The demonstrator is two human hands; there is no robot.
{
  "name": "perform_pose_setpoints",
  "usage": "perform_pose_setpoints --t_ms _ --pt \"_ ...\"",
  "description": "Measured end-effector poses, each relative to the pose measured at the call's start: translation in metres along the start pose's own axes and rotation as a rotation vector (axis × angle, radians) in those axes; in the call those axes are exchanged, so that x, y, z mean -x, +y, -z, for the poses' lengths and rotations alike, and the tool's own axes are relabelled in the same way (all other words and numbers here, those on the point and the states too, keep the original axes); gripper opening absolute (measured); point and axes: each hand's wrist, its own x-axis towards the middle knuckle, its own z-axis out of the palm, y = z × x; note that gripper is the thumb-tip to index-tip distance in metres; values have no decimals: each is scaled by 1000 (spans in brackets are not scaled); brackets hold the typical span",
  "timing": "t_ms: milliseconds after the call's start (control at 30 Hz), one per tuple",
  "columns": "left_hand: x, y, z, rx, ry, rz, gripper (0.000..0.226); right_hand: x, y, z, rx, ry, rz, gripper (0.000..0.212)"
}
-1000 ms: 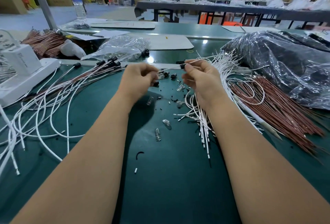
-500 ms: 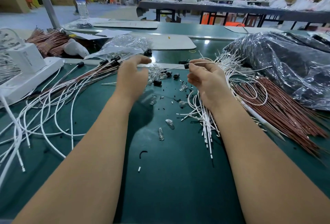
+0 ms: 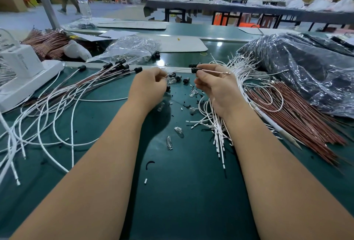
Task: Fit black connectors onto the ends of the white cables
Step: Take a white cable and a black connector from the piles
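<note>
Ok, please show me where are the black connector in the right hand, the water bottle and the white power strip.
black connector (image 3: 193,70), head view, on its black body above the thumb.
water bottle (image 3: 82,0), head view, on its label.
white power strip (image 3: 28,84), head view, on its top face.

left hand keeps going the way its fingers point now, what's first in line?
Probably the loose black connectors and small glass bulbs lying just beyond the left hand's fingertips, between the two hands. Depth is unclear, so it might pass just above them.
</note>
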Motion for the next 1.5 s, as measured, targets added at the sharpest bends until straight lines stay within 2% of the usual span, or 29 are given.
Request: perform_pose_setpoints --t_ms 200,367,467,600,700,1000,1267,1500 --pt "8 22 -10 262 -44 -148 21 1 1 -4 133 -42 9 14" --pt "6 21 -12 249 -43 -136 13 3 2 -5 243 -72 18 12" --pt "5 17 -10 255 -29 -93 18 2 2 -5 243 -36 12 11" --pt "3 13 -7 244 -8 -54 17 0 1 -6 133 70 -6 6" --pt "1 8 -5 254 12 -25 14 0 -3 -3 37 157 0 12" --pt "-2 -1 -1 312 31 23 21 4 -6 -2 -92 174 1 12" --pt "1 1 -2 279 -56 -12 11 1 -2 -1 34 203 46 17" --pt "3 9 -10 223 -91 -70 7 2 0 -4 172 123 73 18"
